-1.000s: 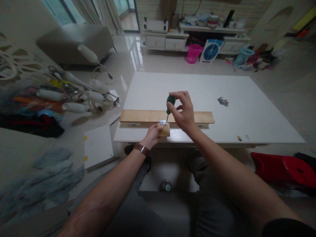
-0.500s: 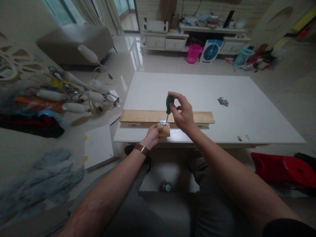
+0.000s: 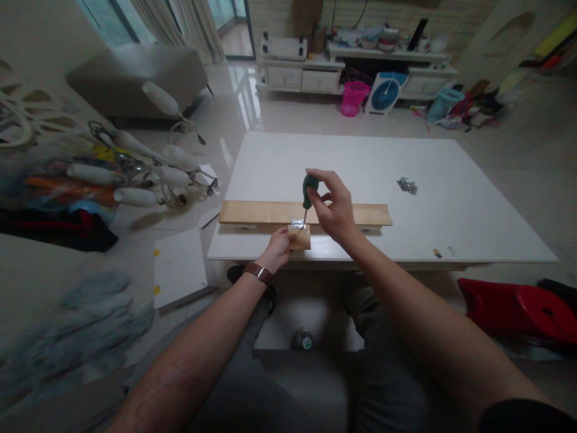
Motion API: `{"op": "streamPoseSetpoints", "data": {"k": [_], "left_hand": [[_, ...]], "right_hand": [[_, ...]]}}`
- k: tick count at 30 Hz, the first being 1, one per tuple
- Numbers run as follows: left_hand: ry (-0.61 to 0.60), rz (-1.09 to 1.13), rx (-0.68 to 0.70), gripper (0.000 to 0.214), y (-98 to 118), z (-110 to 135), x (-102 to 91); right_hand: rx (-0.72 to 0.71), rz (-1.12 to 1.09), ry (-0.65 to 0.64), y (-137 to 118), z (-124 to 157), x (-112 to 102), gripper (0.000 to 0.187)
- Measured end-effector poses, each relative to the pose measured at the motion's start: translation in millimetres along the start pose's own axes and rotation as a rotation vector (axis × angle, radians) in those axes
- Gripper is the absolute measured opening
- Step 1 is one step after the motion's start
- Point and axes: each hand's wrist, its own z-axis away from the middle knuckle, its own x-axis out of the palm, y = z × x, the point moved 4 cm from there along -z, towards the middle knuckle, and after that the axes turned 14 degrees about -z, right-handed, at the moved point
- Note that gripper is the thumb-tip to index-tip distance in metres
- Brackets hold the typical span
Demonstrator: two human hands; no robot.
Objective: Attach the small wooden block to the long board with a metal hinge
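Right hand [image 3: 336,204] has shifted slightly; plank [image 3: 259,212] lies just beyond the block [image 3: 301,240], metal pieces [image 3: 407,185] well right; its fingers [image 3: 327,176] pinch the screwdriver [image 3: 310,192], left hand [image 3: 279,245] gripping the block.

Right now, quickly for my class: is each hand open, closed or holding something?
Left hand: closed, holding the small wooden block.
Right hand: closed, fingers on the screwdriver, its tip pointing down at the hinge.

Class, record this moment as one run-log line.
left hand: holds small wooden block; right hand: holds green screwdriver, tip at metal hinge; long board: beyond block; metal pieces: on white table
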Motion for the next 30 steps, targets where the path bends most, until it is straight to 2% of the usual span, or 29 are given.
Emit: {"op": "streamPoseSetpoints", "data": {"k": [4,11,17,23,30], "left_hand": [[-0.004,-0.007,-0.017,0.027,1.9,4.2,1.2],[0.009,0.011,-0.008,0.024,1.2,4.0,0.2],[-0.012,-0.007,-0.019,0.025,-0.5,1.5,0.1],[-0.007,-0.01,-0.009,0.03,-2.1,-1.7,-0.8],[-0.013,-0.016,-0.015,0.027,-0.4,1.2,-1.0]], "right_hand": [[-0.002,-0.004,0.041,-1.2,-0.3,-2.3,0.031],[0.04,-0.025,-0.021,-1.3,-0.3,1.2,0.046],[0.015,-0.004,0.042,0.5,-0.1,-2.3,0.034],[0.047,-0.054,-0.032,2.9,0.6,2.1,0.047],[0.046,-0.011,0.063,1.9,0.6,-1.6,0.032]]}}
